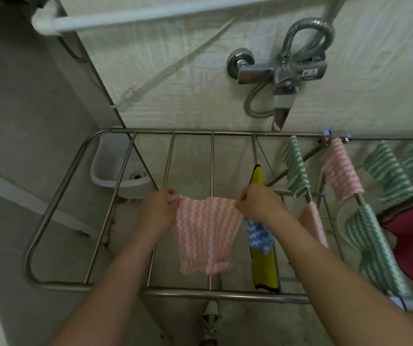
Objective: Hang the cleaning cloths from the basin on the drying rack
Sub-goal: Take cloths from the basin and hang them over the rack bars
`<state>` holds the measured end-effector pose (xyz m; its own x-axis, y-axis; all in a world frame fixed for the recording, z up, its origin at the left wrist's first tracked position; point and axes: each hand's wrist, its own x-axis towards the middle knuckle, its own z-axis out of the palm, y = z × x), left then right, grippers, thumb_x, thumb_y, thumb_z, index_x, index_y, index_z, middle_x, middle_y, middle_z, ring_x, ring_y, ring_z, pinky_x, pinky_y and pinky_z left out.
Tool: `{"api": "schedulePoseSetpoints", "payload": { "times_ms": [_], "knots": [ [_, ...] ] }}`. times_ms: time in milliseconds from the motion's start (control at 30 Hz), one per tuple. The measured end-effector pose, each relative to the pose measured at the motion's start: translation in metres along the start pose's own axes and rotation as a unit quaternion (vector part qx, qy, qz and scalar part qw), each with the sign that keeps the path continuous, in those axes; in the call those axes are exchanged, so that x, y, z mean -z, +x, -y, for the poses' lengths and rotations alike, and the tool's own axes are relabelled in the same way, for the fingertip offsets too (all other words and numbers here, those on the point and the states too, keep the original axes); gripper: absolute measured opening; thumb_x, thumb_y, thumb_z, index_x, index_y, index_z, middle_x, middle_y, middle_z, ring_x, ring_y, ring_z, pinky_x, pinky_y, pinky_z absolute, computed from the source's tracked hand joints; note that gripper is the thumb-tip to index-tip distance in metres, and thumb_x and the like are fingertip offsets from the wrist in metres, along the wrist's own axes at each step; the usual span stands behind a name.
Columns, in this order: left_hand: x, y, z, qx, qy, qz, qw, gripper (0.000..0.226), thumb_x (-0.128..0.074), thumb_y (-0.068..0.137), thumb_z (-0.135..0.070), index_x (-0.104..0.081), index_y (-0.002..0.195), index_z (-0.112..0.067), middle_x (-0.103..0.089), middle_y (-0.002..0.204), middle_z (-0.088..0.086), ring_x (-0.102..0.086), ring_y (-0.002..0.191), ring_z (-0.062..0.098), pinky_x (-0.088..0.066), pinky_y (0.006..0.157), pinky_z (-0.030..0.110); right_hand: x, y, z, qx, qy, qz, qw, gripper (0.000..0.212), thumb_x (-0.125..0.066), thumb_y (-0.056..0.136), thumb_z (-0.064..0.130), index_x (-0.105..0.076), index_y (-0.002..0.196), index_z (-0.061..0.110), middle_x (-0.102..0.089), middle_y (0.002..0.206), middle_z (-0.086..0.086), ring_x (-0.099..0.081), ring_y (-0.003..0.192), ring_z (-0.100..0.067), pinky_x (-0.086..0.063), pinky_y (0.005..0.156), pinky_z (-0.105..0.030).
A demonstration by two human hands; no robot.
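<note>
Pink-striped cloth (206, 236) stretched between both hands, left hand (158, 208) and right hand (260, 203) each pinching a top corner, above the drying rack (58, 186)

The drying rack (193, 133) carries green-striped cloths (296, 168), pink-striped cloths (340, 168), a yellow cloth (262, 268) (black-edged) and a blue cloth (260, 233).

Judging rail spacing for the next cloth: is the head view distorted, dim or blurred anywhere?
Head view: wide-angle bend curves the drying rack rails and white pipe near the edges; light is dim and flat, slight glare on the chrome tap; the pink striped cloth pinched by the left hand and right hand is fairly sharp; the green cloth low on the right is soft.
</note>
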<state>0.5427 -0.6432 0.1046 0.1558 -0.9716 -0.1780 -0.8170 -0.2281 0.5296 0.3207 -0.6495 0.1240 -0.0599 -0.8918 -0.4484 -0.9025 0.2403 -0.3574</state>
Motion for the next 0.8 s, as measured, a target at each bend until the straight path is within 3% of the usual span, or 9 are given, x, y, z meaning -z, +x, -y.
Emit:
{"api": "schedulePoseSetpoints", "payload": {
  "times_ms": [67,167,267,333,467,567,633,700,800],
  "knots": [
    [-0.004,-0.005,0.0,-0.004,-0.032,-0.003,0.999,0.027,-0.065,0.084,-0.025,-0.056,0.109,-0.024,-0.061,0.097,-0.001,-0.06,0.088,0.02,-0.038,0.069,0.027,-0.005,0.001,0.001,-0.008,-0.027,-0.039,0.999,0.019,-0.052,0.089,0.024,-0.055,0.075,0.011,-0.049,0.067,-0.004,-0.046,0.056,-0.021,-0.032,0.046,-0.026],
    [-0.01,-0.028,-0.003,-0.077,-0.084,0.097,0.989,0.026,-0.073,0.075,-0.013,-0.054,0.08,-0.03,-0.057,0.081,-0.007,-0.055,0.073,0.011,-0.046,0.068,0.031,-0.01,-0.004,0.003,0.041,-0.055,-0.085,0.994,0.011,-0.05,0.091,0.021,-0.056,0.089,0.012,-0.052,0.09,-0.006,-0.053,0.071,-0.027,-0.04,0.056,-0.032],
    [-0.017,-0.064,-0.004,-0.106,-0.084,0.261,0.956,0.024,-0.078,0.072,-0.016,-0.058,0.067,-0.028,-0.059,0.065,-0.012,-0.053,0.059,-0.005,-0.046,0.063,0.022,-0.017,-0.014,0.01,0.128,-0.004,-0.022,0.991,0.034,-0.047,0.093,0.034,-0.052,0.063,0.017,-0.052,0.063,-0.003,-0.053,0.06,-0.021,-0.038,0.05,-0.028],
    [-0.022,-0.08,0.001,-0.097,-0.083,0.284,0.95,0.025,-0.081,0.068,-0.018,-0.059,0.066,-0.03,-0.061,0.064,-0.014,-0.053,0.059,-0.007,-0.047,0.062,0.018,-0.027,-0.022,0.017,0.136,0.017,0.041,0.99,0.049,-0.046,0.093,0.042,-0.042,0.05,0.018,-0.043,0.05,-0.001,-0.046,0.051,-0.019,-0.033,0.048,-0.027],
    [-0.022,-0.096,0.005,-0.092,-0.085,0.268,0.955,0.024,-0.08,0.067,-0.021,-0.06,0.074,-0.032,-0.06,0.064,-0.012,-0.053,0.059,0.0,-0.049,0.061,0.024,-0.046,-0.026,0.023,0.12,0.038,0.091,0.988,0.041,-0.054,0.089,0.038,-0.045,0.055,0.017,-0.048,0.056,-0.003,-0.055,0.065,-0.025,-0.042,0.06,-0.034],
    [-0.019,-0.099,-0.001,-0.153,0.014,0.216,0.964,0.014,-0.074,0.075,-0.025,-0.066,0.086,-0.028,-0.064,0.075,-0.009,-0.056,0.069,0.004,-0.041,0.062,0.017,-0.049,-0.023,0.021,0.111,0.056,0.081,0.989,0.041,-0.05,0.093,0.036,-0.045,0.056,0.017,-0.05,0.059,-0.005,-0.054,0.066,-0.023,-0.04,0.06,-0.031],
    [-0.017,-0.101,-0.003,-0.208,0.084,0.162,0.961,0.013,-0.068,0.081,-0.027,-0.069,0.094,-0.024,-0.069,0.091,-0.004,-0.062,0.082,0.011,-0.043,0.069,0.021,-0.049,-0.021,0.016,0.091,0.057,0.051,0.993,0.047,-0.046,0.095,0.037,-0.045,0.054,0.015,-0.048,0.055,-0.005,-0.05,0.057,-0.022,-0.036,0.053,-0.029],
    [-0.018,-0.104,-0.001,-0.272,0.109,0.115,0.949,0.011,-0.065,0.081,-0.021,-0.07,0.091,-0.02,-0.067,0.092,0.001,-0.063,0.084,0.02,-0.045,0.069,0.026,-0.048,-0.02,0.01,0.068,0.061,0.016,0.996,0.049,-0.048,0.095,0.035,-0.042,0.051,0.015,-0.042,0.049,-0.002,-0.042,0.047,-0.018,-0.03,0.046,-0.027],
    [-0.019,-0.109,0.002,-0.337,0.103,0.101,0.93,0.012,-0.065,0.07,-0.007,-0.07,0.078,-0.016,-0.064,0.08,0.002,-0.063,0.072,0.024,-0.041,0.06,0.022,-0.05,-0.021,0.007,0.058,0.068,-0.002,0.996,0.049,-0.051,0.091,0.03,-0.04,0.045,0.017,-0.037,0.041,0.003,-0.037,0.041,-0.014,-0.026,0.043,-0.025]
  ]
}}
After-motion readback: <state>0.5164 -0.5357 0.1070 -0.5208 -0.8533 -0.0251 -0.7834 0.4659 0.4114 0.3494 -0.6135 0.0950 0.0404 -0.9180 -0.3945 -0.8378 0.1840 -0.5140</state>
